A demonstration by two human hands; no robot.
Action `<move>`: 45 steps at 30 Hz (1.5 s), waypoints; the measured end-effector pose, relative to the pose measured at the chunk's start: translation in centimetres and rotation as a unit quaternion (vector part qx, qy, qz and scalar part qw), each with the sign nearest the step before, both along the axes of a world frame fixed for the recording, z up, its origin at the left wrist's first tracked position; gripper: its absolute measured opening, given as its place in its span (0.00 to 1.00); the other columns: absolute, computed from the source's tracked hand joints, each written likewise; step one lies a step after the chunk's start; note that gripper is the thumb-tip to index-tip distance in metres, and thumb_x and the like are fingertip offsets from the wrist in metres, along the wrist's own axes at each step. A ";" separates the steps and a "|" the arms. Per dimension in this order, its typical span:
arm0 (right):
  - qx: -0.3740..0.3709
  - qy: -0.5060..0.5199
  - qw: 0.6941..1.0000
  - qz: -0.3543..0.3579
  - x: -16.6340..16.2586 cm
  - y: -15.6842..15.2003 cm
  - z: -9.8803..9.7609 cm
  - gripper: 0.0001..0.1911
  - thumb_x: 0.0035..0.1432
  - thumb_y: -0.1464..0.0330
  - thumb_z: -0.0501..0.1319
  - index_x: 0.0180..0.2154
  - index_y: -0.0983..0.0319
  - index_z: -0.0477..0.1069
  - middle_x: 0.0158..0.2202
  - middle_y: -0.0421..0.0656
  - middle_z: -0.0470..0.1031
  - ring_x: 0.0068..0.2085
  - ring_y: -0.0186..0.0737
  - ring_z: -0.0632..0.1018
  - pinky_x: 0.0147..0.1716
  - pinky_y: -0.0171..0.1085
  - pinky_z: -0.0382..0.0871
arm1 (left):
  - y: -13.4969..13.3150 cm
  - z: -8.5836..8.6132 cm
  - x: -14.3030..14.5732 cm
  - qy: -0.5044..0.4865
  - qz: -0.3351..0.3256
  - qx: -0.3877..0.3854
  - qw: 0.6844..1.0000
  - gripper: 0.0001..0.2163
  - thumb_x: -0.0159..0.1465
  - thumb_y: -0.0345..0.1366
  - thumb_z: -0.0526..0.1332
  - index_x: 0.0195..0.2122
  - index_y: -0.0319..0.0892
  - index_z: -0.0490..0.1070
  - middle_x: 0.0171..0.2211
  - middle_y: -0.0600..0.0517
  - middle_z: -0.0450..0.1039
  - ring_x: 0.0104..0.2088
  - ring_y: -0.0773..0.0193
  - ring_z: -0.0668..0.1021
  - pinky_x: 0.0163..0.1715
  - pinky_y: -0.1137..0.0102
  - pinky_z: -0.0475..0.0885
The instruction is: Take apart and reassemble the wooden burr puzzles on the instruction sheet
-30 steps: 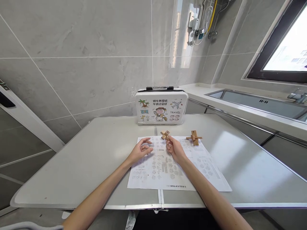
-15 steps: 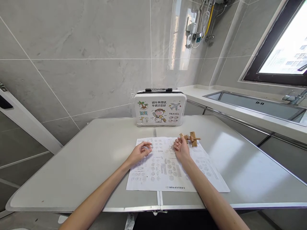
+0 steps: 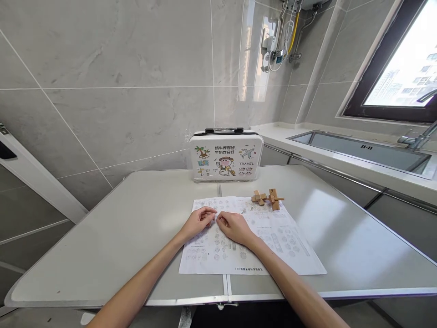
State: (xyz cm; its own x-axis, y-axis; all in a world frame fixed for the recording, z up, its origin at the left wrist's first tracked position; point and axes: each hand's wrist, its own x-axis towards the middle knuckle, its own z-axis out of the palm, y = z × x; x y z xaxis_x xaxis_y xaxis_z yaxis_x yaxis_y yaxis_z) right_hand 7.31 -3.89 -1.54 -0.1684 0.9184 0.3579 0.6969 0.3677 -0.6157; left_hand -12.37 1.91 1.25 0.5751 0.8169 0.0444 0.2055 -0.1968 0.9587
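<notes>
My left hand (image 3: pixel 200 220) rests on a printed instruction sheet (image 3: pixel 273 241), its fingers curled in with thumb near fingertips; whether they hold anything is hidden. My right hand (image 3: pixel 235 227) lies on the same sheet right beside it, fingers lightly bent and apart, holding nothing, its fingertips almost meeting the left ones. Two small wooden interlocking puzzles stand at the sheet's far right corner: a cross-shaped one (image 3: pixel 259 197) and, touching its right side, a taller one (image 3: pixel 275 199). Both are well beyond my hands.
The sheet lies across the seam of a grey folding table (image 3: pixel 112 237). A white cartoon-printed case (image 3: pixel 226 157) stands at the table's back edge against the tiled wall. A counter with a steel sink (image 3: pixel 362 150) and a tap runs along the right.
My right hand carried the cross-shaped puzzle to the right, set it down beside the taller one, let go and drew back next to my left hand, which barely moved.
</notes>
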 end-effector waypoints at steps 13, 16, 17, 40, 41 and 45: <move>0.000 -0.009 1.000 -0.005 0.1 -0.2 0.2 0.09 0.69 0.67 0.56 0.36 0.58 0.72 0.26 0.37 0.74 0.27 0.36 0.73 0.30 0.33 0.58 | 0.0 -0.1 0.0 0.000 -0.006 -0.012 1.000 0.19 0.65 0.52 0.65 0.46 0.41 0.75 0.32 0.52 0.73 0.30 0.67 0.74 0.33 0.70 0.69; 0.001 -0.012 1.000 -0.003 0.1 -0.2 0.2 0.09 0.69 0.67 0.56 0.36 0.58 0.72 0.26 0.37 0.74 0.27 0.36 0.73 0.30 0.33 0.57 | 0.0 -0.1 0.0 0.004 -0.005 -0.013 1.000 0.19 0.65 0.52 0.65 0.46 0.41 0.75 0.33 0.51 0.73 0.30 0.67 0.74 0.32 0.70 0.68; 0.000 -0.014 1.000 -0.003 0.1 -0.1 0.2 0.09 0.69 0.67 0.56 0.36 0.59 0.72 0.26 0.37 0.74 0.28 0.36 0.73 0.30 0.33 0.57 | 0.0 -0.1 0.0 0.004 -0.005 -0.013 1.000 0.20 0.65 0.52 0.65 0.47 0.41 0.75 0.33 0.51 0.73 0.30 0.67 0.74 0.32 0.70 0.68; -0.006 -0.033 0.999 0.005 0.3 -0.1 0.2 0.08 0.69 0.68 0.55 0.36 0.59 0.70 0.26 0.37 0.73 0.27 0.35 0.70 0.28 0.34 0.53 | 0.1 -0.1 0.1 0.013 -0.005 -0.009 1.000 0.18 0.66 0.50 0.64 0.46 0.40 0.75 0.32 0.52 0.72 0.30 0.67 0.73 0.31 0.71 0.68; -0.006 -0.035 0.999 0.005 0.3 0.0 0.2 0.08 0.69 0.68 0.55 0.36 0.59 0.70 0.26 0.37 0.72 0.27 0.35 0.70 0.28 0.34 0.53 | 0.1 -0.1 0.0 0.013 -0.005 -0.008 1.000 0.18 0.66 0.50 0.64 0.46 0.40 0.75 0.32 0.52 0.72 0.30 0.67 0.73 0.32 0.71 0.68; -0.003 -0.035 0.999 0.003 0.2 0.0 0.1 0.08 0.70 0.68 0.55 0.36 0.59 0.70 0.26 0.37 0.73 0.27 0.35 0.70 0.28 0.34 0.54 | 0.1 -0.2 0.0 0.012 -0.007 -0.009 1.000 0.17 0.66 0.50 0.64 0.47 0.40 0.75 0.32 0.52 0.72 0.30 0.67 0.73 0.31 0.71 0.68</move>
